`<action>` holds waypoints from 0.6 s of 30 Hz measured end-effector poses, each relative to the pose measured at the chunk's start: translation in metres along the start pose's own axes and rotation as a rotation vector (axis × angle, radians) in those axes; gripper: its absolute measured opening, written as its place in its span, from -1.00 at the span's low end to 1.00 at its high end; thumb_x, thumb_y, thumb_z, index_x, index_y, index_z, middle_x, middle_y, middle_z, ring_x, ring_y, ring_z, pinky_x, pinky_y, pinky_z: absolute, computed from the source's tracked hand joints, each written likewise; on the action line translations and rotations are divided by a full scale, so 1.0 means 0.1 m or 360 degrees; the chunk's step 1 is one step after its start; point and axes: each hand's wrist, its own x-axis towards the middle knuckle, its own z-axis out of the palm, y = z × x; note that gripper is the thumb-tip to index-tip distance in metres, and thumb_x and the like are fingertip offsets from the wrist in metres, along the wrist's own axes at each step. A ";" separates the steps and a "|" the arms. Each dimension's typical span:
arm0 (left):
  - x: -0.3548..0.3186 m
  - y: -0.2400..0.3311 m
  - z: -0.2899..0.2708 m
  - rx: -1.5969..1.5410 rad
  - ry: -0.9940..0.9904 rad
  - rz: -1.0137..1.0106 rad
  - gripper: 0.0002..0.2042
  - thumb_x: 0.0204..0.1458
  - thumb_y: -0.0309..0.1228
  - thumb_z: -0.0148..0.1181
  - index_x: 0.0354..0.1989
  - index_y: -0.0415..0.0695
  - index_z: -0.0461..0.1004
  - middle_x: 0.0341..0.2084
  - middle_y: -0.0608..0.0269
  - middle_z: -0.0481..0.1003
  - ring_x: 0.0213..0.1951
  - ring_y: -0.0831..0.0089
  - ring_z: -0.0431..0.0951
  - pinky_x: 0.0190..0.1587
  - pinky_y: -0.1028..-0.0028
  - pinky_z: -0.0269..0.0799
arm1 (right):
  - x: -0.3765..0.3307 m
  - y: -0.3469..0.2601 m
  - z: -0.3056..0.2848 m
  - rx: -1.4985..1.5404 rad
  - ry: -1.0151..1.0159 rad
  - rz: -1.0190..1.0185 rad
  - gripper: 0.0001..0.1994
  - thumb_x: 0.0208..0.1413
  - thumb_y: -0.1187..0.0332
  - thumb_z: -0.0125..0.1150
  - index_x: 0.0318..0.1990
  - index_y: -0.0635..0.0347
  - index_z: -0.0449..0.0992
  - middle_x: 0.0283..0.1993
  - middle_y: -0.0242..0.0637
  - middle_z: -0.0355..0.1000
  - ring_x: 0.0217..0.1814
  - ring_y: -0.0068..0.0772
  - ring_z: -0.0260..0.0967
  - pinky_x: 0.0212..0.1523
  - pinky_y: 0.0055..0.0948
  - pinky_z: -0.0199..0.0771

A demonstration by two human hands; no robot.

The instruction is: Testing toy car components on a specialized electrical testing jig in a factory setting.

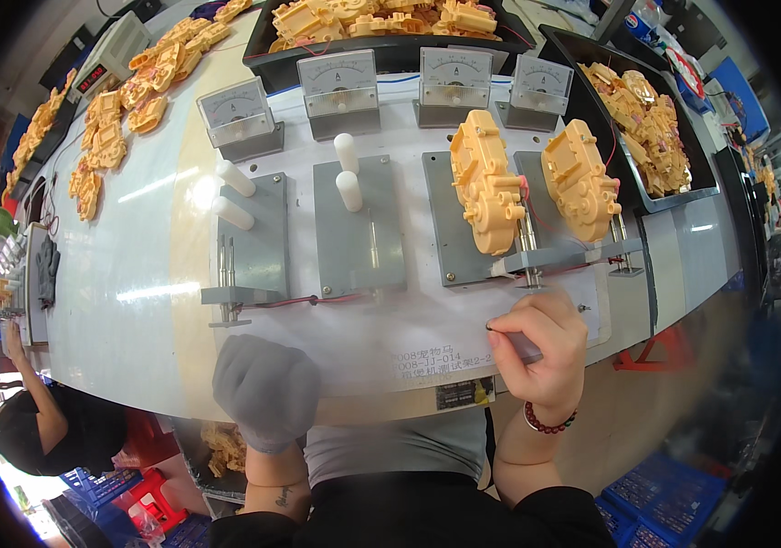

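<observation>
My left hand (267,393), in a grey glove and a little blurred, is curled into a fist at the table's front edge. Whatever it may hold is hidden. My bare right hand (541,352) is closed in a pinch before the right-hand fixtures; a tiny dark spot at its fingertips is too small to name. Beyond it, two yellow plastic gearbox housings (484,183) (580,178) sit tilted on grey fixture plates, near metal probe pins (526,239). Two more grey plates (267,242) (336,242) on the left carry white pegs (237,178) (348,192) and no housing.
Several analog meters (340,87) stand behind the plates. Black trays (390,46) (706,194) of yellow housings lie at the back and right. Loose housings (103,137) and a bench power supply (112,55) are at the left. A co-worker's arm (34,393) shows at far left.
</observation>
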 end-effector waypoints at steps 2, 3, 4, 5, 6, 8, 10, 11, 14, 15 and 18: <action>0.01 0.00 0.00 0.0011 -0.0010 0.0008 -0.91 -0.29 -0.47 0.26 -0.57 -0.14 0.48 -0.61 0.19 0.40 -0.53 0.17 0.38 -0.43 0.32 0.34 | 0.00 -0.01 0.00 0.0040 -0.0057 0.0060 -0.85 -0.25 0.58 0.31 -0.45 0.19 0.51 -0.46 -0.26 0.37 -0.38 -0.16 0.28 -0.36 -0.32 0.33; 0.01 0.01 0.00 0.0023 -0.0011 0.0015 -0.91 -0.29 -0.48 0.26 -0.57 -0.13 0.48 -0.61 0.19 0.41 -0.54 0.18 0.38 -0.43 0.32 0.33 | 0.00 -0.01 0.01 0.0006 -0.0023 0.0107 -0.85 -0.23 0.56 0.32 -0.43 0.19 0.52 -0.42 -0.25 0.37 -0.34 -0.14 0.27 -0.32 -0.30 0.33; 0.01 0.01 0.00 0.0028 -0.0013 0.0004 -0.92 -0.29 -0.49 0.26 -0.57 -0.13 0.48 -0.61 0.20 0.41 -0.54 0.19 0.38 -0.43 0.32 0.33 | 0.00 -0.02 0.02 -0.0033 0.0009 0.0175 -0.85 -0.21 0.55 0.34 -0.41 0.19 0.52 -0.38 -0.23 0.37 -0.29 -0.12 0.27 -0.27 -0.28 0.32; 0.02 0.01 0.00 0.0036 -0.0010 0.0019 -0.92 -0.29 -0.49 0.26 -0.57 -0.13 0.48 -0.61 0.20 0.41 -0.54 0.19 0.38 -0.43 0.32 0.33 | 0.00 -0.02 0.03 -0.0027 0.0008 0.0151 -0.85 -0.21 0.55 0.34 -0.41 0.19 0.52 -0.38 -0.23 0.37 -0.29 -0.12 0.27 -0.27 -0.28 0.32; 0.02 0.02 0.01 0.0043 -0.0009 0.0025 -0.92 -0.29 -0.49 0.26 -0.58 -0.12 0.48 -0.62 0.21 0.40 -0.54 0.19 0.38 -0.44 0.33 0.33 | -0.01 -0.02 0.03 -0.0011 0.0040 0.0187 -0.84 -0.20 0.53 0.35 -0.40 0.18 0.53 -0.36 -0.23 0.36 -0.26 -0.12 0.26 -0.24 -0.28 0.32; 0.03 0.03 0.02 0.0049 -0.0007 0.0032 -0.92 -0.29 -0.50 0.26 -0.58 -0.12 0.48 -0.62 0.21 0.40 -0.55 0.19 0.38 -0.44 0.33 0.32 | -0.01 -0.02 0.03 0.0002 0.0074 0.0221 -0.83 -0.19 0.52 0.36 -0.38 0.18 0.53 -0.33 -0.23 0.35 -0.23 -0.11 0.26 -0.22 -0.27 0.31; 0.04 0.04 0.03 0.0058 0.0015 0.0039 -0.93 -0.30 -0.52 0.25 -0.60 -0.11 0.47 -0.63 0.22 0.40 -0.56 0.20 0.38 -0.45 0.34 0.32 | -0.01 0.00 0.02 -0.0031 0.0023 0.0140 -0.82 -0.20 0.53 0.36 -0.37 0.17 0.54 -0.34 -0.25 0.34 -0.23 -0.13 0.25 -0.21 -0.29 0.32; 0.04 0.05 0.03 0.0064 0.0017 0.0056 -0.93 -0.30 -0.52 0.25 -0.60 -0.11 0.47 -0.63 0.22 0.40 -0.56 0.20 0.38 -0.45 0.34 0.32 | -0.02 0.00 0.02 -0.0032 0.0024 0.0139 -0.82 -0.20 0.53 0.36 -0.37 0.17 0.54 -0.34 -0.25 0.34 -0.23 -0.13 0.25 -0.21 -0.29 0.32; 0.05 0.06 0.04 0.0099 0.0018 0.0069 -0.93 -0.31 -0.53 0.23 -0.62 -0.11 0.46 -0.65 0.24 0.39 -0.56 0.22 0.37 -0.46 0.34 0.30 | -0.02 -0.01 0.03 -0.0022 0.0033 0.0158 -0.82 -0.21 0.53 0.36 -0.38 0.17 0.54 -0.34 -0.25 0.34 -0.23 -0.14 0.25 -0.21 -0.29 0.31; 0.06 0.07 0.05 0.0119 0.0011 0.0070 -0.93 -0.31 -0.53 0.23 -0.63 -0.10 0.46 -0.66 0.25 0.39 -0.57 0.22 0.36 -0.46 0.33 0.29 | -0.03 -0.02 0.03 -0.0010 0.0043 0.0177 -0.82 -0.21 0.54 0.36 -0.38 0.16 0.54 -0.35 -0.26 0.33 -0.24 -0.15 0.25 -0.22 -0.30 0.31; 0.06 0.08 0.05 0.0159 0.0007 0.0077 -0.93 -0.32 -0.53 0.22 -0.64 -0.10 0.45 -0.67 0.26 0.38 -0.57 0.23 0.36 -0.47 0.33 0.28 | -0.03 -0.03 0.04 0.0007 0.0065 0.0201 -0.82 -0.21 0.54 0.36 -0.38 0.16 0.54 -0.36 -0.27 0.32 -0.26 -0.17 0.24 -0.23 -0.29 0.31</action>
